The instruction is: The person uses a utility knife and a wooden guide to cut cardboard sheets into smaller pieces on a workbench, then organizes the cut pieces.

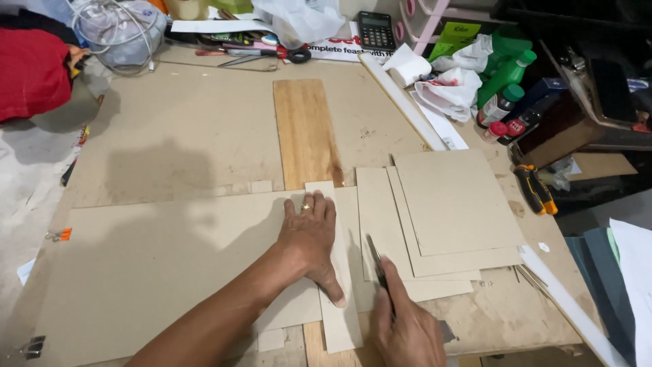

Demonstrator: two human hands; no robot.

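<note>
My left hand (310,238) lies flat, fingers spread, on a narrow grey cardboard strip (337,309) that rests over a large grey cardboard sheet (156,272). A ring shows on one finger. My right hand (407,326) grips a utility knife (377,261) with its blade pointing away from me, just right of the strip's edge. A stack of cut grey cardboard rectangles (455,204) lies to the right of the knife. A long wooden board (305,129) runs under the cardboard, away from me.
Another utility knife with an orange and black handle (536,190) lies at the right. A white ruler (407,102) slants at the back right near bottles (506,78) and crumpled tissue. Scissors (265,54), a calculator (375,30) and a red cloth (30,71) sit along the back.
</note>
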